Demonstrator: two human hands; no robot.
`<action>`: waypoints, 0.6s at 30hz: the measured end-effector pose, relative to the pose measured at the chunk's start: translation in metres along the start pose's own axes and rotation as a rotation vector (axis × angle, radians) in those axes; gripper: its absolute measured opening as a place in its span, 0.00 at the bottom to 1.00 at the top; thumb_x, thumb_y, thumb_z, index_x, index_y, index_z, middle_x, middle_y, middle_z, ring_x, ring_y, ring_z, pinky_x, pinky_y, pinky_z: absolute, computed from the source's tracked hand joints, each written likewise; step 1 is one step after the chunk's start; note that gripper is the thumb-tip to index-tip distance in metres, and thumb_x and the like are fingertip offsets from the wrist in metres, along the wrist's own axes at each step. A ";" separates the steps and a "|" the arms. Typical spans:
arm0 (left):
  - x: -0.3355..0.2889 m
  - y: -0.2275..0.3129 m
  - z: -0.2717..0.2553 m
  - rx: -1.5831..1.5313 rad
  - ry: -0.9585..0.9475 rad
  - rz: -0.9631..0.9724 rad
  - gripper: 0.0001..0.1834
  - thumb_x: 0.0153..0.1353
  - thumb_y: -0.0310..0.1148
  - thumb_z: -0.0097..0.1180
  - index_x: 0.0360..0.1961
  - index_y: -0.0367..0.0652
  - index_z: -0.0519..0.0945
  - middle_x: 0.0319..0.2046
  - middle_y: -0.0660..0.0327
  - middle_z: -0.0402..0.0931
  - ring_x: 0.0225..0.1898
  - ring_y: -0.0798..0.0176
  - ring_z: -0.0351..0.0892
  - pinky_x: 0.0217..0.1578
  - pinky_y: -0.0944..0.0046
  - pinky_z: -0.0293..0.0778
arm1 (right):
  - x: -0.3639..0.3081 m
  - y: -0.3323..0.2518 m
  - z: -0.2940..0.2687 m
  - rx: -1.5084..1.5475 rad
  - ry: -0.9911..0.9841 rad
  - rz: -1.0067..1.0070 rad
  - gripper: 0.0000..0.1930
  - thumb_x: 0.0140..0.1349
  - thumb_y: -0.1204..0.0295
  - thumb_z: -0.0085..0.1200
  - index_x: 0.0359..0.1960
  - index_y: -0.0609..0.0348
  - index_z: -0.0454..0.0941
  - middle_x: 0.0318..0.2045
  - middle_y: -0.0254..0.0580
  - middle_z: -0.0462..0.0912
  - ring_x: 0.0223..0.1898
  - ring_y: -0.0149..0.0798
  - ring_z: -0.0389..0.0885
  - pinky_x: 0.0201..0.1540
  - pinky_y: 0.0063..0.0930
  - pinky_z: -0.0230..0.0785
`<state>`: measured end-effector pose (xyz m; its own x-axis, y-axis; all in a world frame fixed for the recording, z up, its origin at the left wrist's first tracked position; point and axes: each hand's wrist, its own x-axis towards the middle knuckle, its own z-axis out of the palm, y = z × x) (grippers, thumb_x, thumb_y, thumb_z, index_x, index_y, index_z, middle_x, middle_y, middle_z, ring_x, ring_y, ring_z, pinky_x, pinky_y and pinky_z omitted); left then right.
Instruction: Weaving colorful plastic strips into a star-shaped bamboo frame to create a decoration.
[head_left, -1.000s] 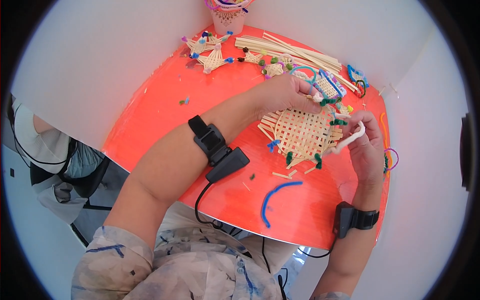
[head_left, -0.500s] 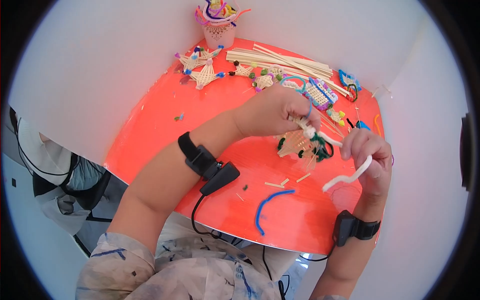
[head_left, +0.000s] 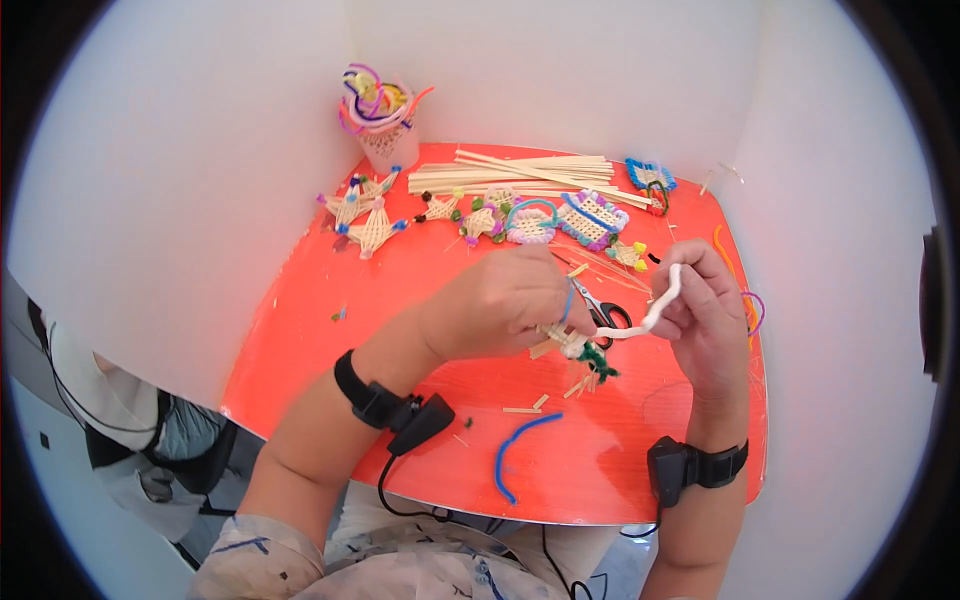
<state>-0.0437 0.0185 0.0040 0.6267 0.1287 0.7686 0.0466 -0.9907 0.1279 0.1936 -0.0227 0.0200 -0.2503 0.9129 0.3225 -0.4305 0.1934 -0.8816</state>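
Note:
My left hand [head_left: 512,300] is closed on a small woven piece of pale strips [head_left: 549,333], mostly hidden by its fingers. A dark green fuzzy pipe cleaner [head_left: 600,362] is wound at the piece's lower right end. From a white knot beside it, a white pipe cleaner [head_left: 620,332] stretches right to my right hand [head_left: 706,312]. Thumb and fingers of that hand pinch the white length, whose free end stands up above the thumb. Scissors [head_left: 613,318] with black handles lie on the table between my hands, partly behind the white pipe cleaner.
On the red table [head_left: 300,370] lies a bent blue pipe cleaner [head_left: 505,455] near some short strip offcuts [head_left: 522,410]. Farther back are woven stars [head_left: 374,230], a woven rectangle [head_left: 592,218], a pile of pale strips [head_left: 520,175] and a pink cup of pipe cleaners [head_left: 390,145]. White walls enclose the table.
The view has shifted, so the table's far side sits lower. My left hand has turned the woven piece, hiding more of it. The white free end, formerly hanging down-left, now points up. The scissors have become visible.

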 end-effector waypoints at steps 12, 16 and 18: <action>0.001 0.010 0.005 0.081 0.020 0.117 0.08 0.52 0.25 0.63 0.33 0.42 0.76 0.32 0.59 0.82 0.33 0.60 0.81 0.37 0.60 0.76 | -0.008 -0.011 0.007 -0.403 0.057 -0.049 0.02 0.64 0.76 0.56 0.34 0.60 0.77 0.19 0.22 0.67 0.22 0.16 0.60 0.24 0.15 0.56; 0.002 0.011 0.004 0.100 0.027 0.165 0.06 0.55 0.27 0.59 0.34 0.41 0.77 0.34 0.59 0.82 0.35 0.60 0.82 0.37 0.60 0.76 | -0.008 -0.016 0.010 -0.592 -0.001 -0.002 0.02 0.62 0.78 0.57 0.32 0.62 0.77 0.20 0.23 0.68 0.21 0.17 0.60 0.25 0.15 0.58; 0.002 0.011 0.003 0.119 0.022 0.172 0.06 0.55 0.27 0.58 0.34 0.41 0.77 0.34 0.59 0.82 0.35 0.60 0.82 0.37 0.60 0.76 | -0.008 -0.019 0.010 -0.616 -0.050 0.005 0.01 0.60 0.79 0.57 0.32 0.62 0.78 0.20 0.24 0.68 0.21 0.18 0.60 0.25 0.15 0.59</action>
<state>-0.0393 0.0078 0.0051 0.6165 -0.0432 0.7862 0.0324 -0.9963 -0.0802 0.1946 -0.0377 0.0373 -0.2975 0.8993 0.3206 0.1469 0.3749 -0.9153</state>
